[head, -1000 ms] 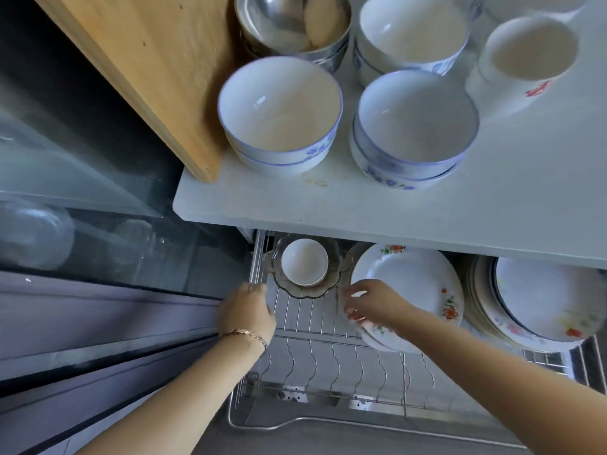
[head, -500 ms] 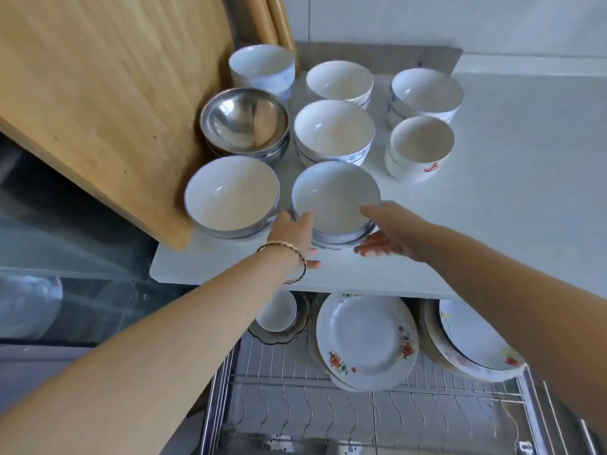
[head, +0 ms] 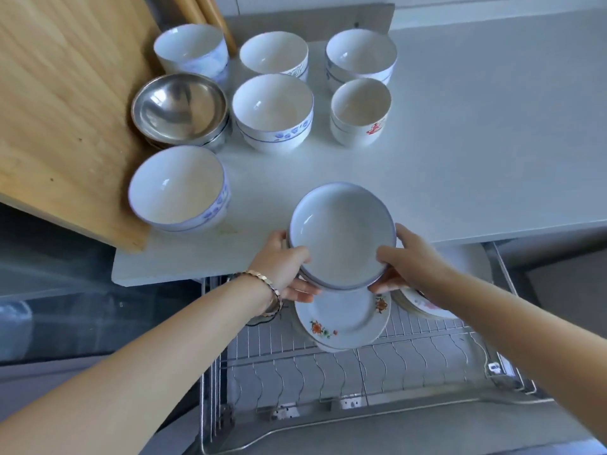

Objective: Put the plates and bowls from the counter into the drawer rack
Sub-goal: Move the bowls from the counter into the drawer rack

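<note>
The head view looks down over a white counter (head: pixel 460 126) and the open drawer rack (head: pixel 328 372) below its front edge. Both hands hold a small stack of blue-rimmed bowls (head: pixel 341 234), at least two nested together, tilted toward the camera. The stack sits over the counter's front edge and, as seen from here, above the rack. The left hand (head: pixel 282 264), with a gold bracelet (head: pixel 266 284) at the wrist, grips the stack's left side, thumb on the rim and fingers curled underneath. The right hand (head: pixel 410 261) clamps the right side the same way.

In the rack, a floral plate (head: pixel 345 320) tops a pile just under the held bowls. Another pile of plates (head: pixel 423 305) lies to its right, partly hidden by the right arm. The wire slots nearer the camera hold nothing.

On the counter:
- A blue-patterned bowl (head: pixel 177 188) stands front left, beside a wooden cutting board (head: pixel 65 110).
- Behind it are stacked steel bowls (head: pixel 179 108).
- Next comes a bowl with a blue floral band (head: pixel 272 111), which looks like two nested.
- To the right is a smaller bowl with a red mark (head: pixel 360 110).
- Three more white bowls stand along the back: one at the left (head: pixel 190 49), one in the middle (head: pixel 273 54) and one at the right (head: pixel 360 54).
</note>
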The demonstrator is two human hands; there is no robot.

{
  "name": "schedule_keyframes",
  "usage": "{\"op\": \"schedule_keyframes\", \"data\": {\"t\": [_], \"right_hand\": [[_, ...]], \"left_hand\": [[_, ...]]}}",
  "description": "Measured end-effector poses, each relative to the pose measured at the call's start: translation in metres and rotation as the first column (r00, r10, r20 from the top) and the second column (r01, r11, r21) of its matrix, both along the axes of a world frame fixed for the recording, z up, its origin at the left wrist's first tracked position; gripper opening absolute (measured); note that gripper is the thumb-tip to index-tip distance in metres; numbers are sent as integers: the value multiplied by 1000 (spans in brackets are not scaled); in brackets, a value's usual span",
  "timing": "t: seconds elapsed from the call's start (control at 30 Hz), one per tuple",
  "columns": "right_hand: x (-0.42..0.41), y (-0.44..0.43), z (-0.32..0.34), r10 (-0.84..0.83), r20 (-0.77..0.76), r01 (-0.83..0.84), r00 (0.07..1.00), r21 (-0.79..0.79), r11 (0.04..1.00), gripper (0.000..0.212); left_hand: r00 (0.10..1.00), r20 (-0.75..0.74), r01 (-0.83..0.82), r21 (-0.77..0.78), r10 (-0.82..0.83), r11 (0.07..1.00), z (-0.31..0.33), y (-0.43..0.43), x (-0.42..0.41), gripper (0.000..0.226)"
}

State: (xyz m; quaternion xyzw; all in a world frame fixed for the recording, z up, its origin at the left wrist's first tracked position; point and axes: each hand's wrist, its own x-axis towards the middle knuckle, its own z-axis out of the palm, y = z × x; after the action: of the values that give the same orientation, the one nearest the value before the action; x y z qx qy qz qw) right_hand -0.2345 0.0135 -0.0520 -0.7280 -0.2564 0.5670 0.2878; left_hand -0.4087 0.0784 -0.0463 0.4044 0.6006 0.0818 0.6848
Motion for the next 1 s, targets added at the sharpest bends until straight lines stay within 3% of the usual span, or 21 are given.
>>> {"op": "schedule_keyframes", "data": {"t": [0.17,0.37,0.5,0.6,0.8,1.0], "right_hand": [[32,-80,15,22,28,-20,999,-75,997,48],[99,-153,-18,-11,-66,-9,998,-307,952,56],[157,-176,-75,-30,-29,15,999,-422,906,34],[187,-185,-122,99,10,-80,995,-510,856,29],[208,-192,-191,305,104,-207,947,-529,823,40],[215,-193,-238,317,191,-173,929,-532,829,43]], "left_hand": [[991,-25,135,12,-135,991,-1,-69,35,34],[965,-61,255,-35,-256,966,-41,-142,99,37],[952,-119,265,-130,-281,955,-96,-174,147,37],[942,-145,271,-205,-303,941,-140,-191,174,39],[917,-214,275,-267,-336,923,-210,-211,205,55],[864,-301,359,-192,-403,913,-256,-216,225,58]]}}
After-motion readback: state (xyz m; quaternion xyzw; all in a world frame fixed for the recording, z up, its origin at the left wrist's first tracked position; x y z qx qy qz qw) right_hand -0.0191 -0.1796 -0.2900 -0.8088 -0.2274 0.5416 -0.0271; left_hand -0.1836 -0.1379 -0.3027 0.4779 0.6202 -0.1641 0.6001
